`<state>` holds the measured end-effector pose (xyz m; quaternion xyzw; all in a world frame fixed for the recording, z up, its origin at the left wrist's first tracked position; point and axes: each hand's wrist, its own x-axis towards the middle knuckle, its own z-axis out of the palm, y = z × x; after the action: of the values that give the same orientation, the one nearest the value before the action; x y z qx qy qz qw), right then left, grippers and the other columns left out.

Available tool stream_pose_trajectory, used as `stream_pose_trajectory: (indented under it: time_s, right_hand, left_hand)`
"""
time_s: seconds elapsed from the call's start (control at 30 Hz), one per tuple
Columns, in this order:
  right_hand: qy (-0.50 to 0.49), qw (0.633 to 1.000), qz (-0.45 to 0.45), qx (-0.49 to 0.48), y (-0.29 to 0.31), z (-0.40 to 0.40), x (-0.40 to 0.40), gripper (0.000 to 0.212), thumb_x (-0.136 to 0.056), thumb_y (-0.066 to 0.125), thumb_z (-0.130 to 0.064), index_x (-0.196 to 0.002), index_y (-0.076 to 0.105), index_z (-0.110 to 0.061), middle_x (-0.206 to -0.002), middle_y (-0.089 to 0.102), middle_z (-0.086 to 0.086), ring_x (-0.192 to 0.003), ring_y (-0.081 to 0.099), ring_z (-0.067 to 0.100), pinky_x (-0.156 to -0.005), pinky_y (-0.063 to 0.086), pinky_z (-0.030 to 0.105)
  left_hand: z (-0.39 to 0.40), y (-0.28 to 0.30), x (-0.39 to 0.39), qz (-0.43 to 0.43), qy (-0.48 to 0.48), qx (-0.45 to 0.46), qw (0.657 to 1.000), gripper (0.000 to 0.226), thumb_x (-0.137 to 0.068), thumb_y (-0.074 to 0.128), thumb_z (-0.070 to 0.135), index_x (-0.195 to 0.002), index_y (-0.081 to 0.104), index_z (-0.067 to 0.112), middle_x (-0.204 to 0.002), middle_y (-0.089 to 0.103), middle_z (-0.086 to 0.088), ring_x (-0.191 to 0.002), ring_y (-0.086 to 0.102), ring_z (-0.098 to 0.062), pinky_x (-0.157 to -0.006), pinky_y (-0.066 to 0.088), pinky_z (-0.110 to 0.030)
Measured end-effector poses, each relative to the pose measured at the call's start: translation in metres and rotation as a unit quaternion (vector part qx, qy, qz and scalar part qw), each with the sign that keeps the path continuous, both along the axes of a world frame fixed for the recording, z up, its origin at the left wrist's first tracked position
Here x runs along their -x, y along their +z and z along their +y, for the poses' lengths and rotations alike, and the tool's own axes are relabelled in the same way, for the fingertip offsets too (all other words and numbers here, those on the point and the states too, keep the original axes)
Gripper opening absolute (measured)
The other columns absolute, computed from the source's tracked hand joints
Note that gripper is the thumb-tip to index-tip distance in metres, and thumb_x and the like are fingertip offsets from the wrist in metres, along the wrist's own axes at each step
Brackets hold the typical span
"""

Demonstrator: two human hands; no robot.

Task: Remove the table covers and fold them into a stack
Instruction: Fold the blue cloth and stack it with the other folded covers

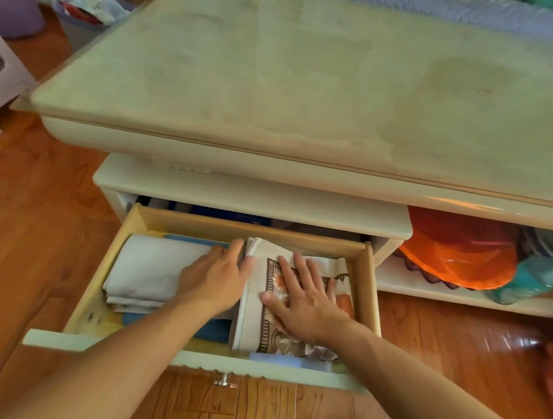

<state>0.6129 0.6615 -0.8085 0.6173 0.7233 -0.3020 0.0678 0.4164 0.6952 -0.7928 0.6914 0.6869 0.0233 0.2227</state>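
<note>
Drawer (370,289) under the desk (318,76) stands pulled out, and we find both forearms reaching down into it from the near edge. We record the left hand (213,279) palm-down at the middle of the drawer, wrist straight, its fingers (236,248) held together and pointing away from the person, tips at the seam between two folded piles; the thumb touches the edge of the right-hand pile. The fingers are extended, not curled, and we see nothing gripped in them. We record the right hand (306,299) laid flat, palm-down, on the patterned table cover (287,343), fingers spread and straight, thumb out to the left; it presses on the cloth without closing around it.

The patterned table cover, folded, with brown and orange print on a pale ground, lies in the right half of the drawer. A folded white cover (147,270) lies in the left half, atop a blue cloth (209,331), partly beneath the left hand. The two piles sit just beside each other.

The desk top shows bare. An orange bowl (456,254) sits on the lower shelf (431,290) to the right.
</note>
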Motion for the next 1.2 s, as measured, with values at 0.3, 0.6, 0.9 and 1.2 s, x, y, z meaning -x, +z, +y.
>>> stream_pose_trajectory:
  time_s: [0.3,0.6,0.9,1.2]
  right_hand:
    - [-0.146,0.963,0.022,-0.226,0.011,0.002,-0.028,0.047,-0.101,0.039,-0.045,-0.143,0.043,-0.024,-0.149,0.04,0.005,-0.141,0.034,0.031,-0.119,0.028,0.048]
    - [-0.254,0.966,0.019,0.041,0.012,0.004,-0.012,0.069,-0.096,0.034,-0.066,-0.156,0.009,-0.042,-0.165,-0.012,0.003,-0.149,0.008,0.045,-0.118,0.02,0.056]
    - [-0.026,0.995,0.026,-0.097,0.026,-0.004,0.009,0.067,-0.103,0.034,-0.051,-0.16,0.003,-0.033,-0.168,-0.011,0.003,-0.154,-0.015,0.031,-0.125,-0.002,0.054]
    - [0.109,0.992,-0.002,-0.059,0.005,-0.018,0.014,0.077,-0.097,0.015,-0.073,-0.153,-0.026,-0.039,-0.165,-0.027,-0.005,-0.151,-0.026,0.018,-0.125,-0.005,0.051]
  left_hand:
    - [-0.002,0.005,-0.023,0.025,0.091,0.067,0.993,0.043,-0.107,0.019,0.046,-0.144,0.036,0.033,-0.145,0.041,-0.008,-0.131,0.043,-0.031,-0.101,0.037,-0.052]
    - [-0.009,0.009,-0.037,-0.169,0.106,-0.016,0.98,0.023,-0.107,0.038,0.038,-0.122,0.049,0.026,-0.111,0.064,0.001,-0.102,0.063,-0.019,-0.091,0.052,-0.045]
    - [-0.018,-0.007,-0.053,-0.166,0.117,-0.079,0.976,0.063,-0.101,0.047,0.01,-0.158,0.02,0.015,-0.143,0.031,-0.013,-0.132,0.034,-0.031,-0.108,0.038,-0.04]
    - [-0.031,0.049,0.037,-0.11,-0.069,0.191,0.973,0.063,-0.101,0.046,0.057,-0.157,0.022,0.043,-0.161,0.032,0.002,-0.146,0.032,-0.023,-0.116,0.031,-0.043]
